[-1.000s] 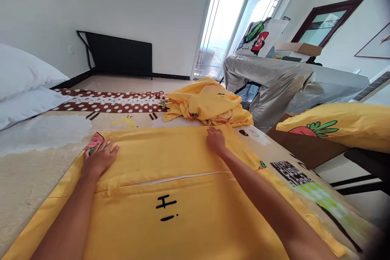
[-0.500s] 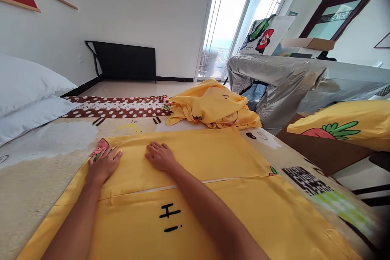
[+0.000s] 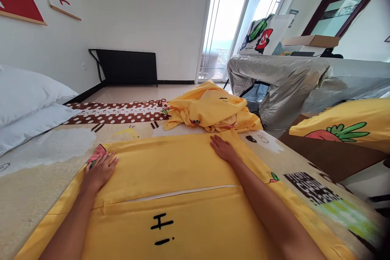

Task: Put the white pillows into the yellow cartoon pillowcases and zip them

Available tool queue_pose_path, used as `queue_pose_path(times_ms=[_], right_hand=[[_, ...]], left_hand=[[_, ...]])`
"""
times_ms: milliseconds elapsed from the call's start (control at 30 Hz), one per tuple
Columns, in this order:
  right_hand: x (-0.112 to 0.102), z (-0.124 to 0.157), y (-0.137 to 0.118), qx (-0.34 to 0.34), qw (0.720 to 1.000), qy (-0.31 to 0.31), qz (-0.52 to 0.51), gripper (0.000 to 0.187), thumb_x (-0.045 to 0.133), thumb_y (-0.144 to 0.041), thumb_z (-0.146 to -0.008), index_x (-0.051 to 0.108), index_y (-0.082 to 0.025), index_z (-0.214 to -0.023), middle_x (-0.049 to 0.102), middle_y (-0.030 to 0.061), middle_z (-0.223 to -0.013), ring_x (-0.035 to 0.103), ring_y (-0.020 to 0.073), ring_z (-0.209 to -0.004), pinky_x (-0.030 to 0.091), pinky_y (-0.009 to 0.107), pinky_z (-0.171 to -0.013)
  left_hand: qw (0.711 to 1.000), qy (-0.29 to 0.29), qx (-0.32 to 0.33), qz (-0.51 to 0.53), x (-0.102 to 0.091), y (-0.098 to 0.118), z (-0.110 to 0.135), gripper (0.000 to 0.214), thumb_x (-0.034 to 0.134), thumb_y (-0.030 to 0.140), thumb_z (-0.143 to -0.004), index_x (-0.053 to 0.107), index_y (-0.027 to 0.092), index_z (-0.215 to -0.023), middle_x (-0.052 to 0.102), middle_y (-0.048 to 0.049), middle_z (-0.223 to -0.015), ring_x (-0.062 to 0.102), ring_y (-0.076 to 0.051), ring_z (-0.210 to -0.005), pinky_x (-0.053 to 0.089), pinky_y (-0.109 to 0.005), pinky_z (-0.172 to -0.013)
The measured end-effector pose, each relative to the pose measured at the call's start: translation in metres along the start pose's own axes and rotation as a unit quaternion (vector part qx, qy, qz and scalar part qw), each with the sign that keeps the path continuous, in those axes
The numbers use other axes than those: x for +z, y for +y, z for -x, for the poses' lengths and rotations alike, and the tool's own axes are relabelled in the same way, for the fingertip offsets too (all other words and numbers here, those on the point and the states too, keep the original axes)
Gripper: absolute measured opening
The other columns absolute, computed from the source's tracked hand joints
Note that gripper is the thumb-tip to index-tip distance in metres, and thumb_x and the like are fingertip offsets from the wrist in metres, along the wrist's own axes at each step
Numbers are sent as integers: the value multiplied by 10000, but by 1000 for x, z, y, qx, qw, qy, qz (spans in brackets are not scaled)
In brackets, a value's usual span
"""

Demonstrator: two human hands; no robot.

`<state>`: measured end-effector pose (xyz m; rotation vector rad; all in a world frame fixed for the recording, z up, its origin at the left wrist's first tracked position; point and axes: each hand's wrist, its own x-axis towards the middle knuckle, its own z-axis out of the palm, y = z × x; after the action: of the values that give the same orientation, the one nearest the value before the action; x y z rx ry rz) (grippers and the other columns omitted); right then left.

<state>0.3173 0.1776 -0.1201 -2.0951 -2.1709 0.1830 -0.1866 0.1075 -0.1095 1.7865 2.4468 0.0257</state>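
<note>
A yellow pillowcase-like cloth (image 3: pixel 170 162) lies spread flat on the bed, with "Hi" printed in black and a pale slit running across it. Near its far left corner, beside a red-and-green carrot print, my left hand (image 3: pixel 100 170) rests palm down with fingers extended. My right hand (image 3: pixel 224 148) lies flat near the far right part of the same cloth, fingers stretched out. Neither hand grips anything. Just beyond the far edge sits a crumpled heap of yellow fabric (image 3: pixel 210 105), also marked "Hi".
White pillows (image 3: pixel 27 101) are at the left on the patterned bed cover (image 3: pixel 36 187). A brown polka-dot cloth (image 3: pixel 122 111) lies along the far side. To the right, yellow carrot-print fabric (image 3: pixel 350 124) hangs over a brown box (image 3: pixel 329 154), near silver-covered furniture (image 3: pixel 283 81).
My right hand has slid rightward across the yellow cloth, from its middle to near the far right corner. My left hand stays by the left corner. The view has shifted slightly.
</note>
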Motion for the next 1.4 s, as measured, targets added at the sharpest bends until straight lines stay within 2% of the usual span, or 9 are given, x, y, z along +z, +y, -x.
queue_pose_path(times_ms=[200,333,500,633,833,933,1000,1133,1400], right_hand=[[-1,2,51,69,995,27,63,569,189,-455,-973,290,-237,-1489,241,41,-1564,208,191,-1442,153,481,-1155],[-2,8,41,83,990,47,104,546,217,-409,-971,333,-227,-1472,305,65,-1539,270,215,-1419,211,495,-1129],[-19,26,11,115,975,113,155,486,296,-162,-906,518,22,-1298,480,298,-1353,373,360,-1341,146,563,-1101],[-33,34,-39,53,980,118,149,472,319,-104,-878,532,-2,-1286,462,282,-1380,388,338,-1336,215,514,-1087],[-25,60,-183,-156,978,101,95,496,312,-435,-971,428,-210,-1397,376,67,-1504,307,179,-1398,216,379,-1135],[-13,77,-236,-257,962,93,5,517,292,-497,-973,441,-210,-1377,376,94,-1501,295,202,-1405,223,419,-1130],[-4,82,-246,-284,955,71,-47,517,320,-499,-968,441,-201,-1372,387,120,-1490,309,227,-1398,236,454,-1119],[8,73,-200,-241,968,4,-65,496,348,-443,-968,431,-198,-1392,381,113,-1495,318,213,-1396,250,439,-1117],[-13,74,-18,-158,986,-14,-50,555,241,-461,-975,384,-211,-1450,339,52,-1521,275,173,-1418,216,390,-1148]], left_hand=[[1000,-2,-2,0,1,-2,-1,625,140,485,-923,330,242,-1467,246,-32,-1566,172,-218,-1455,150,-521,-1159],[1000,2,-3,11,4,-3,-2,636,141,509,-918,333,248,-1465,242,-32,-1567,167,-221,-1455,143,-532,-1157],[1000,11,9,24,3,-4,-2,623,157,476,-922,351,224,-1457,281,-55,-1553,188,-232,-1449,146,-561,-1147],[999,15,17,27,2,-5,-2,622,165,475,-924,365,215,-1451,282,-73,-1551,210,-249,-1442,168,-563,-1140],[999,17,23,34,0,-6,-2,630,146,478,-928,371,204,-1448,272,-79,-1553,202,-251,-1445,167,-562,-1141],[999,20,30,37,-1,-7,-1,625,158,479,-928,394,202,-1436,288,-85,-1546,221,-255,-1439,172,-553,-1144],[998,24,32,37,0,-8,-1,615,176,478,-927,412,206,-1425,309,-88,-1537,243,-259,-1432,182,-556,-1141],[998,31,34,37,2,-10,-4,607,184,472,-926,424,211,-1419,324,-87,-1530,252,-257,-1429,189,-557,-1142],[999,14,32,42,5,-12,-9,648,155,509,-916,391,207,-1438,275,-84,-1550,198,-266,-1445,147,-611,-1132]])
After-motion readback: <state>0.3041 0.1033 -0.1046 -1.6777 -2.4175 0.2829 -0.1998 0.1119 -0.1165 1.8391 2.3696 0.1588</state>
